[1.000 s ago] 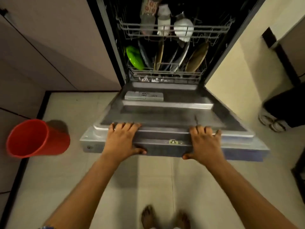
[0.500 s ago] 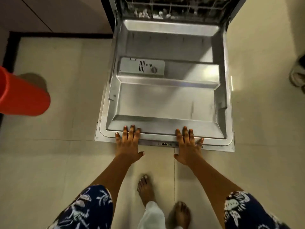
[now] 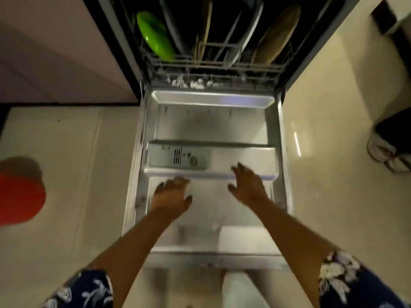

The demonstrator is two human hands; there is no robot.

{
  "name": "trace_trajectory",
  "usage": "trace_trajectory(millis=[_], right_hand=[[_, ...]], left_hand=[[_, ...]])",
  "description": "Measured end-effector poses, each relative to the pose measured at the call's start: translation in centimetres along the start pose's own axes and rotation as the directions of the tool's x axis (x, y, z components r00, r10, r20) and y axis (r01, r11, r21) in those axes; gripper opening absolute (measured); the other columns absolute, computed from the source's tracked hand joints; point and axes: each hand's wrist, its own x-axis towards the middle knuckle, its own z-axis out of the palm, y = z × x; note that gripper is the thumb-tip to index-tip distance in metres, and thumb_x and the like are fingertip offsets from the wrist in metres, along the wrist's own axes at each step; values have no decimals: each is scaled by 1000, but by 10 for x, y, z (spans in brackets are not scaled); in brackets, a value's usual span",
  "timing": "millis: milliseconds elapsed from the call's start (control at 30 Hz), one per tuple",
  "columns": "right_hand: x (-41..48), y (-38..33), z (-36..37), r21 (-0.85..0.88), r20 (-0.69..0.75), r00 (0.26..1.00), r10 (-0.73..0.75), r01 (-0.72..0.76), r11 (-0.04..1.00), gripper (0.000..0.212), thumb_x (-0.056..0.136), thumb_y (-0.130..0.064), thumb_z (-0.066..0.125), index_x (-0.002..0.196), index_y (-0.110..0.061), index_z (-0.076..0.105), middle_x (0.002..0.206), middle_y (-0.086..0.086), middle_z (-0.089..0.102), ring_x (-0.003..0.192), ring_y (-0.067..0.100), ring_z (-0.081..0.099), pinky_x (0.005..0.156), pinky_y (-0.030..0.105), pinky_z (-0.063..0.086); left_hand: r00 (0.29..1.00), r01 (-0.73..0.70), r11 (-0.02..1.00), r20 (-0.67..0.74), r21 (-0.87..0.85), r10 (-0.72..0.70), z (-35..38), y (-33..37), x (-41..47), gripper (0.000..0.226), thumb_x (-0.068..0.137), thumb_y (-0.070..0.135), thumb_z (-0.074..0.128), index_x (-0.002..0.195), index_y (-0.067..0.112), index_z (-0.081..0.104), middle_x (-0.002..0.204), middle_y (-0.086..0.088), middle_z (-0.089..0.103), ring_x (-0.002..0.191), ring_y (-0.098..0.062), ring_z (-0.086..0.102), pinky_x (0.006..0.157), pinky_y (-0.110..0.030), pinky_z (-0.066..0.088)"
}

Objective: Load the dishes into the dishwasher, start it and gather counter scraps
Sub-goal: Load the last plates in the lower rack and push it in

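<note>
The dishwasher door (image 3: 209, 121) lies fully open and flat, its steel inner face up, with the grey detergent dispenser (image 3: 175, 157) on its left half. Behind it the lower rack (image 3: 213, 65) holds a green plate (image 3: 155, 36) and several upright plates. My left hand (image 3: 171, 196) hovers over the door's middle, fingers spread, holding nothing. My right hand (image 3: 248, 185) reaches a little farther forward beside the dispenser, fingers apart and empty. Motion blur hides whether either hand touches the door.
A red bucket (image 3: 20, 198) stands on the tiled floor at the left edge. Pale cabinet fronts (image 3: 55, 52) flank the dishwasher on the left. A dark object with white footwear (image 3: 389, 150) sits at the right edge.
Both hands have left the door's front edge and moved forward over its inner face. The door, half raised a second ago, now lies flat.
</note>
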Motion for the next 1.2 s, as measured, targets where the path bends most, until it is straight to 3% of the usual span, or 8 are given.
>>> trace_trajectory(millis=[100, 167, 267, 400, 567, 700, 867, 1200], right_hand=[[100, 2, -109, -28, -365, 929, -58, 51, 998, 68, 91, -27, 55, 148, -14, 20, 158, 8, 11, 144, 26, 14, 114, 45, 23], [152, 3, -157, -70, -468, 883, -40, 8, 997, 72, 90, -24, 55, 149, -11, 16, 158, 9, 9, 145, 25, 10, 115, 46, 18], [206, 9, -180, -128, -377, 926, -14, -37, 991, 79, 91, -23, 54, 150, -10, 4, 159, 7, 2, 146, 23, 2, 116, 48, 7], [247, 25, -178, -201, -292, 956, 8, -69, 977, 81, 91, -29, 53, 150, -10, 1, 158, 7, 4, 146, 23, 1, 115, 50, 0], [284, 30, -192, -205, -368, 929, -30, -50, 978, 51, 93, -28, 48, 139, -11, 35, 139, 14, 43, 129, 33, 38, 111, 49, 20], [274, 35, -184, -166, -418, 907, -50, -22, 986, 31, 96, -25, 43, 125, -14, 48, 122, 15, 55, 111, 34, 51, 93, 42, 39], [201, 33, -150, -200, -432, 892, -136, 53, 978, 27, 99, -17, 41, 121, -14, 54, 117, 10, 56, 104, 28, 54, 82, 40, 46], [58, 33, -72, -380, -160, 976, -151, 80, 921, 32, 94, -7, 42, 122, -16, 54, 117, 5, 57, 106, 24, 55, 73, 32, 49]], left_hand=[[933, -107, 990, -352, -90, 69, -94, 0, 111, 64, 87, 37, 56, 145, 20, 35, 153, -7, 30, 136, -30, 35, 108, -43, 31], [904, -43, 998, -426, -35, 24, -138, -1, 176, 74, 86, 33, 61, 149, 20, 25, 156, -10, 20, 139, -34, 28, 109, -48, 27], [901, 122, 992, -417, -11, -116, -169, -16, 241, 80, 88, 33, 59, 152, 20, 13, 159, -11, 9, 145, -32, 9, 115, -51, 13], [926, 128, 981, -372, 146, -65, -172, -44, 284, 78, 91, 40, 53, 152, 19, 9, 160, -8, 6, 147, -28, 1, 117, -51, 1], [893, 90, 983, -449, 163, -7, -173, -53, 314, 60, 89, 38, 57, 137, 9, 38, 141, -19, 41, 131, -36, 35, 115, -51, 16], [856, 86, 987, -517, 134, -4, -163, -46, 303, 37, 94, 31, 50, 118, 3, 51, 117, -23, 54, 110, -39, 46, 94, -48, 38], [877, 60, 993, -481, 97, -6, -132, -44, 235, 21, 97, 19, 43, 113, 10, 54, 110, -15, 58, 104, -33, 49, 83, -43, 43], [949, 56, 977, -315, 204, 11, -63, -34, 89, 20, 89, 17, 61, 109, 18, 65, 106, -4, 66, 102, -25, 61, 71, -38, 52]])
